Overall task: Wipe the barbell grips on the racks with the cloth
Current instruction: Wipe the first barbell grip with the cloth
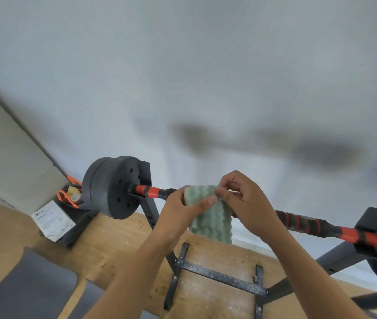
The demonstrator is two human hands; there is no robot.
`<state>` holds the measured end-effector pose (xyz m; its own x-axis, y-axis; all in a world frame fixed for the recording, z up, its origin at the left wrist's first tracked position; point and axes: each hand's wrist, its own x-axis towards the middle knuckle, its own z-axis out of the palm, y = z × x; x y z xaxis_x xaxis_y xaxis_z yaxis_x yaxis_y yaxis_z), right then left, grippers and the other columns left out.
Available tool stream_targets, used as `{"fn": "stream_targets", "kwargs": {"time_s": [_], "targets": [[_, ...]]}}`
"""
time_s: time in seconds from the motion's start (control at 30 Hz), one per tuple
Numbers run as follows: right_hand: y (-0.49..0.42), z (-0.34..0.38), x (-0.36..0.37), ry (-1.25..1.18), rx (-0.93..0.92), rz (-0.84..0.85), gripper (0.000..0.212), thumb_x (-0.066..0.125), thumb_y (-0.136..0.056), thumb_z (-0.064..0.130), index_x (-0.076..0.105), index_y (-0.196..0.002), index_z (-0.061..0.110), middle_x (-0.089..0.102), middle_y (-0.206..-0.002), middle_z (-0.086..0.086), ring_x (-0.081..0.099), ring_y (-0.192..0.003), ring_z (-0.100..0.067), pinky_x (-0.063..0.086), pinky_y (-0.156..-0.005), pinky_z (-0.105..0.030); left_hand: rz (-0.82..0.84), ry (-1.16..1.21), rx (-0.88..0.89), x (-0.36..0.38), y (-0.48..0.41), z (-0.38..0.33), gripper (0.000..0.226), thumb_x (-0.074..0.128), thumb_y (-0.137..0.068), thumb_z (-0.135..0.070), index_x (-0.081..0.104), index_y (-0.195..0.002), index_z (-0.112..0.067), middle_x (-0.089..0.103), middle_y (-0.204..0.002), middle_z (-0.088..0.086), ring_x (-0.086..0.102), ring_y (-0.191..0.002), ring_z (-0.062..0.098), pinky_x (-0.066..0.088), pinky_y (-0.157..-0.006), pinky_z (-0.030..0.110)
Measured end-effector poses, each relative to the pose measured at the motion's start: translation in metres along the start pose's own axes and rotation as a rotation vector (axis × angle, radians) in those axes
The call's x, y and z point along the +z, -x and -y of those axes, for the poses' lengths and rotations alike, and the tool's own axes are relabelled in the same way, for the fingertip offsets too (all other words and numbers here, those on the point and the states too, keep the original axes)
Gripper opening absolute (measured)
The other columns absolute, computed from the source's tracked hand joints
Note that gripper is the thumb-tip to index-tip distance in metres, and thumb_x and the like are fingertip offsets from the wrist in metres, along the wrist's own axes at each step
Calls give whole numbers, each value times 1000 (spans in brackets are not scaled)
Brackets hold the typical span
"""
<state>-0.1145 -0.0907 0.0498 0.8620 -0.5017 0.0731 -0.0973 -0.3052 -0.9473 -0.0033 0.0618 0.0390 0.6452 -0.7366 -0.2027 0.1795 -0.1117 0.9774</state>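
Over barbell, cloth; leftward, cluttered bin

No text, number or brand is legible. The white box at the lower left, near the black weight plate, bears a small dark logo and several lines of fine print. All of it is too blurred and small to read.

Light was soft, even, fairly bright. Blurred dark shadows lay on pale wall, right of centre. Whole frame was slightly soft; wide-angle distortion bent lines at edges.
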Motion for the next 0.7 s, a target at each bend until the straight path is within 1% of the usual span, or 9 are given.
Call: {"fn": "stream_targets", "kwargs": {"time_s": [0.07,0.13,0.2,0.27,0.33,0.43,0.5,0.57,0.7], "targets": [[-7,2,20,27,-6,16,6,66,-99,20,63,-94,21,72,-87,3,68,-69,-22,55,-61,-31,89,111,-75,-18,9,7,37,82,-89,-19,69,-120,-3,77,-113,14,75,-104,34,60,-88,43],[-16,1,37,93,7,33,3,68,-97,24,66,-96,27,72,-86,7,69,-71,-21,61,-69,-36,-11,0,-28,-42,11,10,25,82,-90,-22,73,-110,-11,79,-101,4,76,-94,26,61,-75,36],[-27,-2,46,236,36,56,5,67,-98,33,64,-101,32,70,-92,13,69,-81,-9,62,-77,-33,-235,-394,102,-72,-1,4,11,77,-94,-24,71,-89,-30,72,-79,-11,69,-76,12,55,-63,28],[-39,-6,50,512,26,95,15,64,-97,43,60,-110,35,64,-105,20,64,-95,-2,58,-86,-29,-326,-817,175,-101,-19,-8,34,67,-96,-13,55,-76,-37,52,-72,-15,53,-73,11,48,-68,27],[-49,-8,53,678,22,138,30,64,-95,51,57,-119,36,59,-116,20,58,-105,-2,54,-95,-30,-332,-1245,370,-133,-37,-9,39,76,-77,3,49,-76,-26,37,-75,-12,41,-65,14,42,-55,26],[-59,-18,61,864,77,245,62,69,-80,69,49,-131,39,53,-128,19,54,-113,-7,48,-98,-31,-211,-1549,465,-158,-57,24,45,87,-56,6,65,-85,-21,49,-71,-7,40,-55,15,28,-41,22],[-63,-31,66,971,151,291,74,72,-72,75,46,-133,41,50,-126,19,56,-106,-8,48,-91,-29,-191,-1526,446,-151,-60,56,39,84,-70,-4,71,-105,-13,69,-87,3,65,-76,22,55,-63,29],[-66,-45,69,1050,207,234,72,74,-71,70,47,-130,40,47,-124,17,59,-92,-7,49,-78,-26,-203,-1506,356,-141,-63,75,42,75,-83,-10,66,-123,1,71,-115,18,69,-111,32,57,-98,39],[-70,-59,74,1170,259,133,33,65,-73,53,55,-97,34,54,-96,15,58,-69,-7,43,-61,-25,-227,-1547,215,-111,-72,76,49,82,-80,-9,65,-123,9,69,-120,27,65,-121,40,53,-105,48]]}}
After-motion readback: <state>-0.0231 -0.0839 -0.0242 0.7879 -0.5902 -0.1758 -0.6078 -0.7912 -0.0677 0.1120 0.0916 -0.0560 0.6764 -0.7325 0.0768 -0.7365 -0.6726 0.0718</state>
